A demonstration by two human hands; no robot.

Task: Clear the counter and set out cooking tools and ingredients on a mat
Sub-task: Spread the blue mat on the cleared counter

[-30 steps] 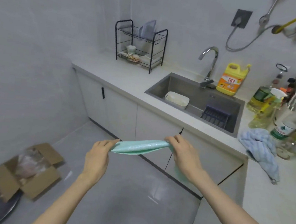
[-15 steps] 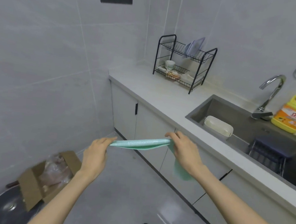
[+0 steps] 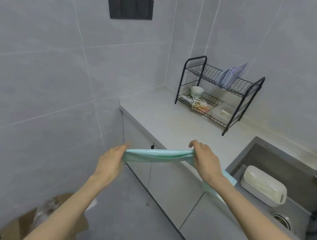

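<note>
Head view. The person stood facing the corner of a grey-tiled kitchen, both bare arms reaching forward. The left hand (image 3: 111, 161) pinched one end of a thin mint-green mat (image 3: 156, 155), fingers and thumb closed on its edge. The right hand (image 3: 205, 163) gripped the other end, fingers curled over the top. The two hands were apart, with the mat pulled into a bunched, slightly sagging band between them. A loose tail of it hung down behind the right wrist.

The mat was up in the air, in front of the pale grey cabinet doors (image 3: 172, 189) and just at the front edge of the light grey stone countertop (image 3: 172, 125), not lying on it.

At the back of the countertop stood a black two-tier wire dish rack (image 3: 208, 72). It had pale upright plates (image 3: 231, 76) in the top tier and a white bowl (image 3: 197, 89) in the lower one, beside small items too blurred to name.

To the right was a grey steel sink (image 3: 277, 162), with a white rectangular plastic tub (image 3: 261, 186) inside it. A black rectangular wall panel (image 3: 129, 7) sat high on the tiles. A brown cardboard box (image 3: 27, 225) lay open on the floor at lower left, partly hidden by the left forearm.
</note>
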